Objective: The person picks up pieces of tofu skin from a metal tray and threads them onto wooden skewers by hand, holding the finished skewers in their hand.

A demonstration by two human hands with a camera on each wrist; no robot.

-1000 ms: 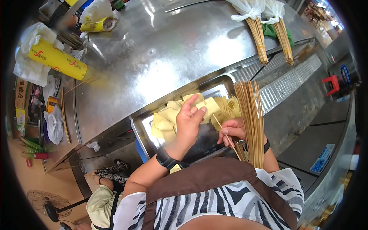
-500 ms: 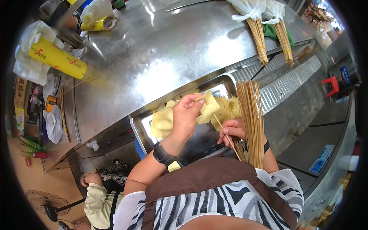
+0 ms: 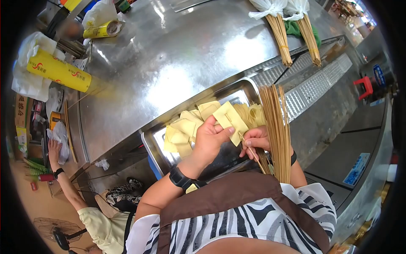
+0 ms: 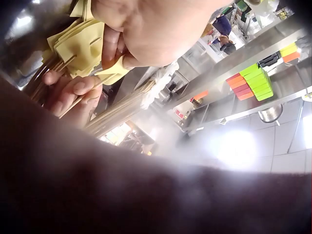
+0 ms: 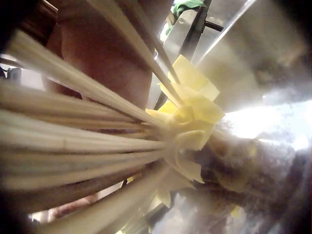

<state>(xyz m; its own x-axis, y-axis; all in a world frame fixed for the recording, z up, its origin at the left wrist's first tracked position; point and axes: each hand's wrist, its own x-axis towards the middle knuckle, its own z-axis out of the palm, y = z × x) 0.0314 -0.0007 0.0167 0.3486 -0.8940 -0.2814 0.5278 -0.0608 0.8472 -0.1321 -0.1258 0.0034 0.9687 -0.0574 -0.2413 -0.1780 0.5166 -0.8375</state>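
Note:
Between thumb and fingers my left hand (image 3: pixel 211 142) pinches a flat yellow sheet (image 3: pixel 232 122) with a slit-like mark in it. My right hand (image 3: pixel 257 140) pinches a thin wooden skewer (image 3: pixel 252 151), whose tip meets the sheet's lower corner. Against the right hand and forearm stands a thick bundle of skewers (image 3: pixel 277 135), and folded yellow sheets (image 3: pixel 256 115) sit at its far side. In the left wrist view the skewer (image 4: pixel 73 105) touches the folded sheet (image 4: pixel 114 73). The right wrist view shows skewers (image 5: pixel 73 146) running into yellow folds (image 5: pixel 195 107).
A metal tray (image 3: pixel 149 149) holds more loose yellow sheets (image 3: pixel 179 131). Two bagged skewer bundles (image 3: pixel 279 40) lie at the back right of the steel table (image 3: pixel 190 46). A yellow roll (image 3: pixel 59 70) is at the left. Another person's arm (image 3: pixel 67 186) reaches in at lower left.
My left hand has brought a sheet from over the tray towards the right hand's skewer tip. The right hand has hardly moved. The other person's arm has stretched towards the left shelf.

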